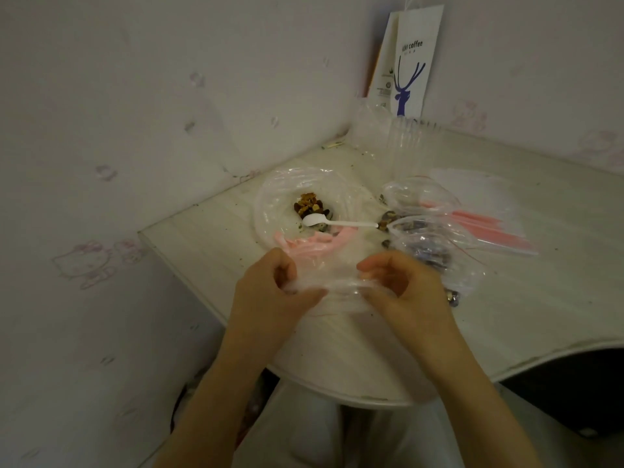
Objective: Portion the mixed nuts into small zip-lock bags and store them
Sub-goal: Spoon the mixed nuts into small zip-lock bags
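**Corner table, nut portioning: both hands at a bag mouth**

Pale table (506,298) set into a corner of cartoon-patterned wallpaper (101,163). Left hand (270,292) and right hand (401,285), fingers curled, each pinch one end of a small clear zip-lock bag (341,285) held just above the near table edge. Behind it, a large clear bag (270,204) lies rolled open around the mixed nuts (309,204); a white spoon (337,222) rests with its bowl on them. To the right lie filled bags (432,244), then flat empty bags (489,228) with pink strips. A paper coffee bag (410,62) leans in the corner.
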